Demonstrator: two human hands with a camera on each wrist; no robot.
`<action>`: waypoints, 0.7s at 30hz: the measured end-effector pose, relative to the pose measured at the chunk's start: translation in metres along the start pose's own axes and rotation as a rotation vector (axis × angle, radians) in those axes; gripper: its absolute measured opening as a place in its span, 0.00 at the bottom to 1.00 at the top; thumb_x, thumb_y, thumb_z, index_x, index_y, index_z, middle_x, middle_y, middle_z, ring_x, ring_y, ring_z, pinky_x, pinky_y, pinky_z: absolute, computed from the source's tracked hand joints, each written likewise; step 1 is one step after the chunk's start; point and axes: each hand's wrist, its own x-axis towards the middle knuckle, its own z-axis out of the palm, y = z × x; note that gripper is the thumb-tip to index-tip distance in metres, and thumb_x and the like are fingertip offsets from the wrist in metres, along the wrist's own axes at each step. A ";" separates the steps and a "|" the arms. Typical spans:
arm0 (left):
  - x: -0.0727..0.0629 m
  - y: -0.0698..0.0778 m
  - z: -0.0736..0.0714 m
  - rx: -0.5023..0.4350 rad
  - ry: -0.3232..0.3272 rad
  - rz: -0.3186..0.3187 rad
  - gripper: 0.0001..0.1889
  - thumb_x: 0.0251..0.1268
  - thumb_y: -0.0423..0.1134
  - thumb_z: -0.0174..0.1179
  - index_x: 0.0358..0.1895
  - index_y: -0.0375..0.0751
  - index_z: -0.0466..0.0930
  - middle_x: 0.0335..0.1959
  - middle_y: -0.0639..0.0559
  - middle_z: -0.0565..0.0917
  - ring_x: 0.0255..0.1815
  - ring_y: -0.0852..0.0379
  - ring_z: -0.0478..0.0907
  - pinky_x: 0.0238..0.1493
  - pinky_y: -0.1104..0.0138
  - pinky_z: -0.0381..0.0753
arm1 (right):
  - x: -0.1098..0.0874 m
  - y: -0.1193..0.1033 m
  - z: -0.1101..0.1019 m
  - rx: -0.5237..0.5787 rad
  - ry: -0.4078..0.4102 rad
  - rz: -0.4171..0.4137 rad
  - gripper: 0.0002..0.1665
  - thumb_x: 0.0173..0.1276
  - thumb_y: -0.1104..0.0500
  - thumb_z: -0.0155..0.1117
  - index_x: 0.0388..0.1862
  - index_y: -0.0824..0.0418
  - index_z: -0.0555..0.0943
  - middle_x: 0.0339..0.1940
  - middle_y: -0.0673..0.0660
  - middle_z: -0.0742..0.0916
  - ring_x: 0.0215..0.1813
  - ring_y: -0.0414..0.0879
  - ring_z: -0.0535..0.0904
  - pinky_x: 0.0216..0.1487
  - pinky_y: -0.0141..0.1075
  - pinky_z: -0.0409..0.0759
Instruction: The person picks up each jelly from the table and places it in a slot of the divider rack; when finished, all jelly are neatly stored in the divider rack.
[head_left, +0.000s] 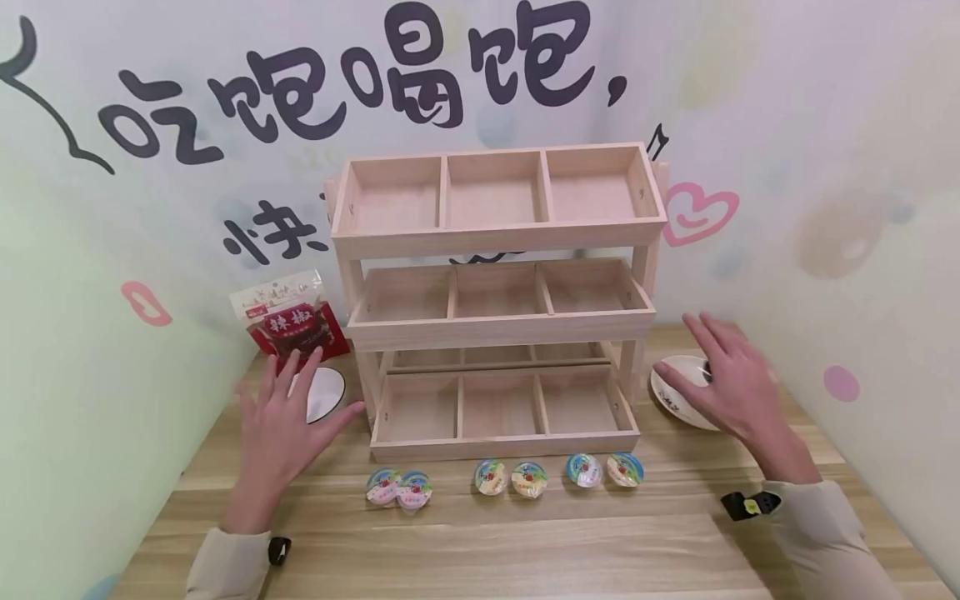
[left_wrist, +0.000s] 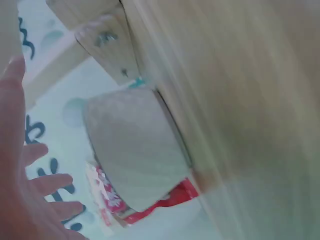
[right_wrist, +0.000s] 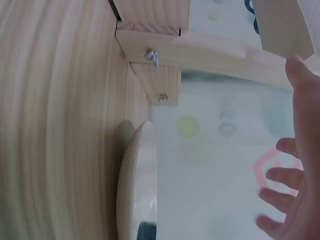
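My left hand [head_left: 281,433] is held in the air with its fingers spread, over a white cup or bowl [head_left: 327,395] with a dark rim. Behind that stands a red and white packet [head_left: 294,323], partly hidden by the fingertips. On the other side, my right hand [head_left: 731,387] hovers with fingers extended and thumb apart, overlapping a white dish [head_left: 672,406] with dark markings. A dark object [right_wrist: 146,231] lies in this dish. Neither hand holds anything. Between them rises a three-tier wooden rack [head_left: 498,240] with divided trays.
Small lidded jelly cups lie in three pairs along the rack's front: a left pink one [head_left: 413,491], a middle one [head_left: 529,480] and a right one [head_left: 625,470]. The wooden table [head_left: 480,558] meets a printed wall [head_left: 750,100] behind and at the sides.
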 end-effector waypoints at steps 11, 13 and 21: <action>0.003 0.077 0.002 -0.146 0.145 0.192 0.36 0.68 0.72 0.65 0.50 0.36 0.86 0.43 0.42 0.89 0.46 0.42 0.86 0.44 0.51 0.90 | 0.001 -0.019 0.050 0.410 -0.196 -0.112 0.41 0.77 0.51 0.73 0.81 0.61 0.68 0.63 0.68 0.86 0.56 0.61 0.90 0.48 0.48 0.93; 0.002 0.097 0.005 -0.194 0.102 0.209 0.32 0.68 0.67 0.69 0.51 0.39 0.86 0.46 0.43 0.89 0.47 0.44 0.87 0.45 0.53 0.91 | -0.001 -0.020 0.056 0.418 -0.217 -0.085 0.38 0.77 0.52 0.73 0.77 0.64 0.71 0.58 0.69 0.88 0.51 0.60 0.91 0.44 0.43 0.93; -0.011 0.179 0.022 -0.380 -0.134 0.333 0.20 0.72 0.51 0.72 0.57 0.42 0.85 0.53 0.51 0.90 0.56 0.52 0.87 0.58 0.62 0.90 | -0.006 -0.020 0.063 0.397 -0.242 0.005 0.31 0.75 0.51 0.75 0.68 0.67 0.79 0.51 0.68 0.92 0.48 0.58 0.92 0.42 0.42 0.94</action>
